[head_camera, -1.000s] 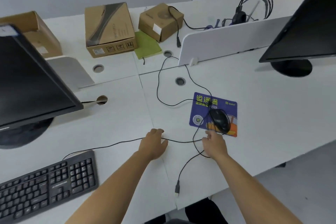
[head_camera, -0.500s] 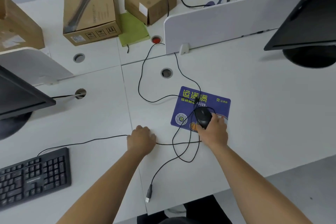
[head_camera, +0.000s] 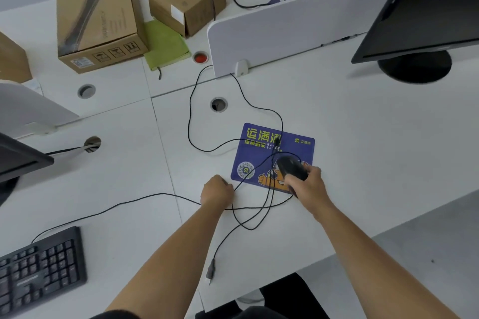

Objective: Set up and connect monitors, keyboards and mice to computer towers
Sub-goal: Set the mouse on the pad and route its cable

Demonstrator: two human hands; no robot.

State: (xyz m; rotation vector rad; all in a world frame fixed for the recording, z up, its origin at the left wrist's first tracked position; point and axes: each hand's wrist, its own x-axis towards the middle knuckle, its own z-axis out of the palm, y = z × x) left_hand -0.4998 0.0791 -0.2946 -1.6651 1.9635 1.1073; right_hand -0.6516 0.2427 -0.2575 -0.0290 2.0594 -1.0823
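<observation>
On the white desk (head_camera: 363,137), just in front of the person, the right hand (head_camera: 308,186) grips a black mouse (head_camera: 291,167), fingers curled round its sides, over the near right corner of a blue mouse pad (head_camera: 259,137) printed with yellow characters. The left hand (head_camera: 216,190) lies on the desk just left of the pad, apart from the right, its fingers curled into a fist over a thin black keyboard cable (head_camera: 129,202); whether it pinches that cable cannot be told. The cable runs from the black keyboard (head_camera: 41,267) at the lower left. Loops of black mouse cable (head_camera: 190,111) cross the pad and tangle between the two hands, and a USB plug (head_camera: 210,270) lies near the front edge. A cable hole (head_camera: 218,104) sits behind the pad. A black monitor (head_camera: 427,8) stands at the far right, another monitor (head_camera: 15,160) at the left edge. Two cardboard boxes (head_camera: 98,18) and a green notebook (head_camera: 166,44) lie beyond the white divider panel (head_camera: 285,33)
</observation>
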